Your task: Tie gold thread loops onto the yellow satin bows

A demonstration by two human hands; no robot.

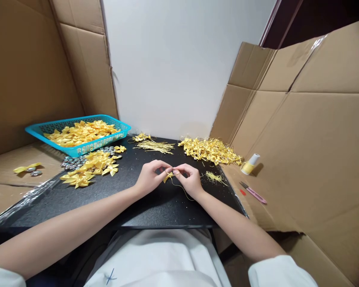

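Observation:
My left hand (152, 177) and my right hand (190, 180) meet above the front middle of the black table (107, 207), fingertips almost touching. Pinched in the left fingers is a small yellow ribbon bow (166, 177), partly covered by the thumb. The right thumb and forefinger are closed at the bow's edge on a thin yellow cord (184, 190), which loops down below that hand. Just where the cord meets the bow is hidden by the fingertips. A bundle of straight gold cord lengths (157, 146) lies beyond the hands.
At left, a turquoise basket (77, 150) holds yellow bows; loose bows (100, 161) and silver oval pieces (73, 162) lie before it. Corded bows (211, 150) are heaped back right, near thread scraps (215, 176). A thread spool (250, 164) and pink snips (254, 193) lie on cardboard.

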